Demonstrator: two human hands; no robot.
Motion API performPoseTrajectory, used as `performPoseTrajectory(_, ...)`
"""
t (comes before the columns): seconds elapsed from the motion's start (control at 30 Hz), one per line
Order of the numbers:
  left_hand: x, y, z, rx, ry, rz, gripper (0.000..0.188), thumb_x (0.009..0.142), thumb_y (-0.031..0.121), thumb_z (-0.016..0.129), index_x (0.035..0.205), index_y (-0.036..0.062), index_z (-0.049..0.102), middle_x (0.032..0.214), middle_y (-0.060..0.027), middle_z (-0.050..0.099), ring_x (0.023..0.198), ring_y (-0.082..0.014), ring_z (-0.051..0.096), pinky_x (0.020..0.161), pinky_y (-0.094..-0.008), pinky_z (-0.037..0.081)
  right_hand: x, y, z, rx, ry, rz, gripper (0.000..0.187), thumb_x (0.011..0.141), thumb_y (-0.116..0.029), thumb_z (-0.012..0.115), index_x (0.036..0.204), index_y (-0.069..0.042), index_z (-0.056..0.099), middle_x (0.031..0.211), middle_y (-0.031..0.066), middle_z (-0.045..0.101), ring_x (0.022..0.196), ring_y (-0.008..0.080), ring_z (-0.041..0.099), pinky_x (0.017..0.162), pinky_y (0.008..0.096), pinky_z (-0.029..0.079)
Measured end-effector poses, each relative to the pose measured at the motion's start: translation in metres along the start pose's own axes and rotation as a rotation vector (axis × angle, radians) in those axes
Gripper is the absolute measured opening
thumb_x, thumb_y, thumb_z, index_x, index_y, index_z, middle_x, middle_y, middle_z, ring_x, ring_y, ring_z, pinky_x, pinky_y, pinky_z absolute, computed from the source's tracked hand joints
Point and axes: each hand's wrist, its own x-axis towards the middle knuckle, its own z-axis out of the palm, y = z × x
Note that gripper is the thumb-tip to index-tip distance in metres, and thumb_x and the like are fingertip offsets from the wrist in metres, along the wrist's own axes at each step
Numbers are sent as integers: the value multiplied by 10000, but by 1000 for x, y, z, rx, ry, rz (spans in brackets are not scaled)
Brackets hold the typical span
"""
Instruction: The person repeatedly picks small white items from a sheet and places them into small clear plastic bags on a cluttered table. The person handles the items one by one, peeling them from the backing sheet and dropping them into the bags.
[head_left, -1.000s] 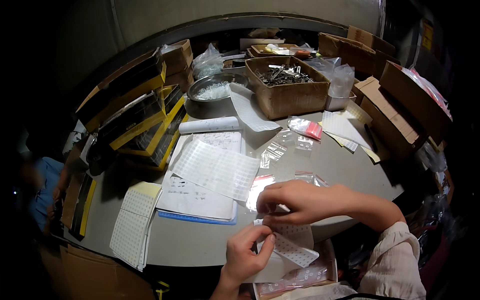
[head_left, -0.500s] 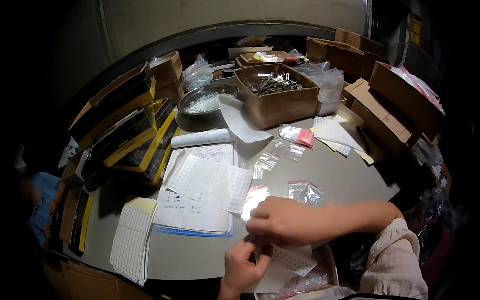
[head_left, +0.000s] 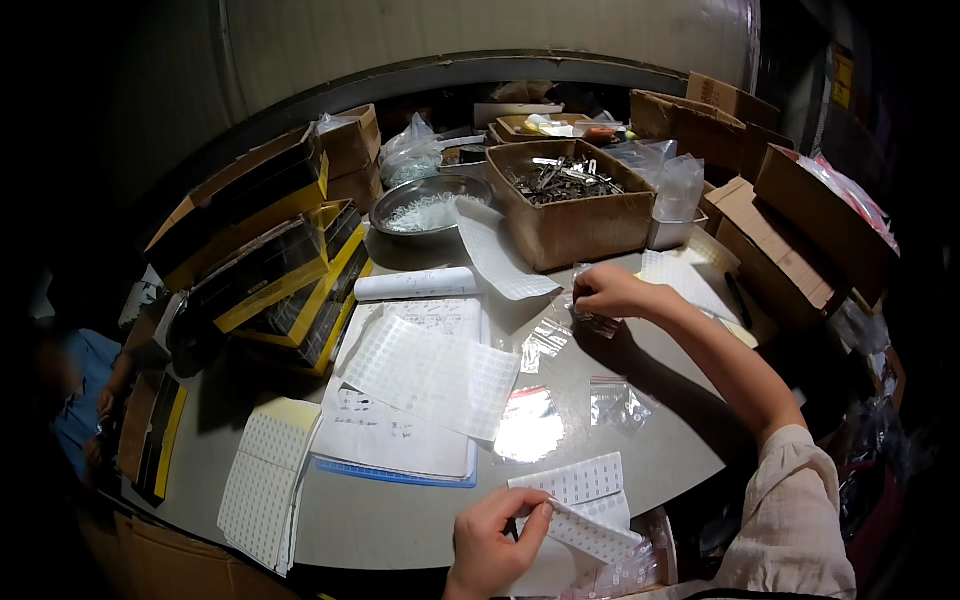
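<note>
At the near edge, the left hand pinches a label sheet between thumb and forefinger; this sheet lies bent, partly over a box with pinkish contents. The table is pale grey, smooth, with a rounded near edge, and it shines under the light. On its left side rests a label stack; beside it is a notepad with blue under it and a loose sheet across it. To the right, red-topped bags throw back a strong glare, with more clear bags nearby. Farther, the right hand reaches down over the table, its fingers drawn together; what they pinch, I cannot tell. Black-and-yellow boxes are piled at left, near a person in blue. Behind stand a metal bowl of whitish bits and a carton full of metal pieces. A dull pale wall closes the room, whose sides are dark.
</note>
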Motion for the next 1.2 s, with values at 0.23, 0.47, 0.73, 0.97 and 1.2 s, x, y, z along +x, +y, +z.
performPoseTrajectory(0.23,-1,-2,-1,-38,33,-13,92,862,21,760,939,-28,758,803,-69,709,680,-92,626,568,-236,426,4,-11,16,-224,111,108,293,801,-219,691,1002,-12,737,967,212,745,923,382,730,769,457,567)
performPoseTrajectory(0.47,-3,1,-3,-70,67,-27,85,874,15,750,944,-32,753,810,-68,706,693,-96,630,578,-237,436,-16,-48,6,70,155,-92,283,805,-170,746,1025,6,725,1030,196,750,1009,351,727,879,420,568)
performPoseTrajectory(0.73,-2,1,-2,-71,70,-17,80,875,16,749,942,-29,750,821,-68,709,715,-98,638,599,-238,447,-21,-65,45,-155,220,-241,301,863,-241,747,1005,3,645,977,227,718,943,404,703,856,462,560)
performPoseTrajectory(0.97,-6,-10,-2,-159,102,-23,98,900,22,732,975,-40,739,873,-53,720,764,-88,639,663,-227,471,-32,-54,35,-281,272,-25,299,916,-270,693,1106,-41,670,1020,234,670,1031,382,653,942,473,518)
performPoseTrajectory(1.2,-10,-11,-4,-214,62,-40,108,900,7,707,988,-52,730,899,-63,723,814,-103,648,727,-240,494,-88,7,47,-147,311,-320,353,990,-167,693,1335,-91,693,1394,179,632,1296,381,581,1085,467,478)
